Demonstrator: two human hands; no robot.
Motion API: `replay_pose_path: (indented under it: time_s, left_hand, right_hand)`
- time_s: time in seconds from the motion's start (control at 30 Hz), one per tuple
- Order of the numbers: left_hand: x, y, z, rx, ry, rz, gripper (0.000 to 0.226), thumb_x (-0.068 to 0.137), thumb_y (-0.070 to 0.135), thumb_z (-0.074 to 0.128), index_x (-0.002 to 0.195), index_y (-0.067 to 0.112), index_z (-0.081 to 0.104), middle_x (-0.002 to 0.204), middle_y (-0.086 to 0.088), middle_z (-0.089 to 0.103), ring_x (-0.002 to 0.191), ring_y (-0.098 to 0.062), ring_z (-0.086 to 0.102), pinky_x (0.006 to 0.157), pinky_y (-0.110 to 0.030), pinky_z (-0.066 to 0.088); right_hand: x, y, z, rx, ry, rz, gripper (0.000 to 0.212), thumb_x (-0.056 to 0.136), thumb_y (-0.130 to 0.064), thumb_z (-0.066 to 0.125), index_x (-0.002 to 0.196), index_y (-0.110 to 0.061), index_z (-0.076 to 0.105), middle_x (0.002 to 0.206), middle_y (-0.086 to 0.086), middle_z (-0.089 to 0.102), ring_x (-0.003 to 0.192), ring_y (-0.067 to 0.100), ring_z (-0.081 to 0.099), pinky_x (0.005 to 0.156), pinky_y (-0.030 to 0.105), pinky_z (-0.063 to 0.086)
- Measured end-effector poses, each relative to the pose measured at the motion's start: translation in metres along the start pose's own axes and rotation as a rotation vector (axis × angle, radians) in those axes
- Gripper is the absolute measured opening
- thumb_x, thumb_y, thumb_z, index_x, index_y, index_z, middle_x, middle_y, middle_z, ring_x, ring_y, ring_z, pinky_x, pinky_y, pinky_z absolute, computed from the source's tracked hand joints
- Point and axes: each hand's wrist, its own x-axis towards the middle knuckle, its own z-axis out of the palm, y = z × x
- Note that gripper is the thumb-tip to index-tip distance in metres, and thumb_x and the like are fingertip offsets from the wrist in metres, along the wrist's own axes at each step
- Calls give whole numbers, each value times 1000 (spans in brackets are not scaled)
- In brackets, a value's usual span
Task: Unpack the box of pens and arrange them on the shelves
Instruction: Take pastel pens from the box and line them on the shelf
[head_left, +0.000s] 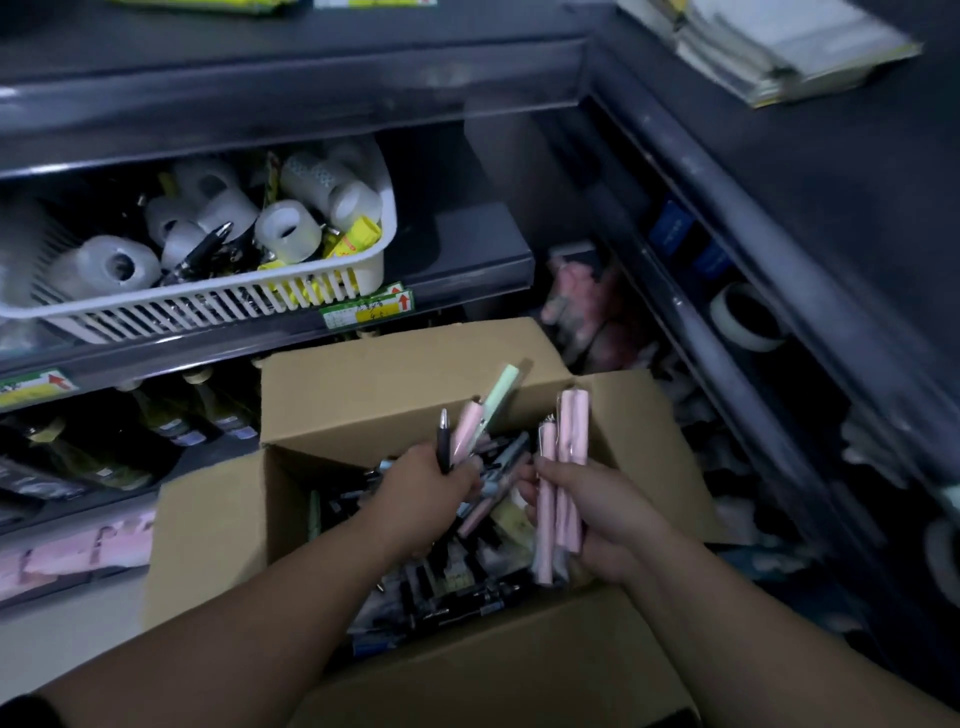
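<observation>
The left hand (431, 483) was closed round a bunch of pens (467, 431), black, pink and pale green, and the right hand (597, 514) gripped a bundle of pink pens (566, 467). Both bunches stood almost upright over the open box (363, 395), where many loose pens (447, 587) lay heaped just under the hands. The bare part of the shelf (467, 244) lay ahead and above the box, beside the white basket (208, 306), so the left hand seemed nearer to it, and the pens would probably need turning flat.
</observation>
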Motion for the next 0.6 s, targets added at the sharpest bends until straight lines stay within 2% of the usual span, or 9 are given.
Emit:
replay_pose_path:
  time_s: [0.03, 0.1, 0.2, 0.27, 0.33, 0.43, 0.5, 0.6]
  left_hand:
    - [-6, 9, 2, -59, 6, 15, 24, 94, 33, 54, 87, 17, 70, 65, 10, 65, 57, -5, 58, 55, -20, 41]
    - [-21, 29, 9, -216, -19, 51, 17, 95, 28, 54, 96, 19, 68, 66, 7, 64, 56, -4, 58, 54, -18, 44]
    - [-47, 59, 22, -369, -102, 117, 17, 97, 24, 52, 106, 16, 64, 72, -1, 62, 63, -13, 55, 57, -23, 47]
    - [-66, 74, 36, -343, -148, 164, 24, 95, 35, 53, 98, 16, 67, 77, -10, 66, 63, -17, 56, 61, -32, 46]
    - [-91, 89, 57, -301, -201, 181, 32, 93, 43, 53, 88, 16, 70, 81, -16, 69, 62, -20, 57, 62, -35, 48]
    - [-146, 111, 102, -250, -326, 237, 33, 94, 41, 51, 91, 12, 66, 74, -9, 68, 53, -18, 54, 56, -30, 45]
    - [-190, 120, 138, -196, -397, 287, 33, 91, 43, 52, 85, 12, 64, 67, -6, 65, 48, -17, 53, 54, -29, 43]
    - [-260, 124, 195, -70, -514, 373, 29, 93, 44, 49, 97, 17, 59, 64, 4, 66, 50, -16, 57, 58, -32, 44]
  right_hand:
    - [-9, -3, -4, 18, -5, -47, 17, 95, -12, 58, 108, -2, 63, 76, 7, 70, 64, 13, 67, 60, 27, 56]
    - [-32, -9, -14, 36, -18, -128, 24, 95, -15, 59, 115, -1, 61, 75, 6, 68, 67, 14, 66, 64, 28, 57]
    - [-74, -15, -34, 68, 12, -260, 18, 93, -19, 62, 104, -4, 64, 73, 4, 67, 62, 13, 64, 56, 26, 54]
    - [-107, -12, -52, 91, 64, -339, 13, 91, -20, 64, 97, -8, 65, 73, 4, 66, 62, 14, 62, 58, 27, 53]
    - [-141, -2, -76, 124, 109, -391, 14, 90, -22, 66, 94, -9, 65, 71, 7, 64, 65, 20, 60, 63, 32, 51]
    - [-199, 25, -119, 182, 215, -480, 10, 89, -19, 67, 89, -9, 64, 65, 7, 61, 59, 18, 56, 59, 29, 47]
    - [-244, 50, -155, 244, 311, -538, 5, 90, -14, 65, 92, -9, 63, 64, 4, 61, 58, 15, 57, 53, 25, 48]
    - [-313, 101, -212, 313, 441, -590, 16, 88, -11, 67, 103, -7, 63, 60, 2, 63, 54, 14, 58, 53, 28, 47]
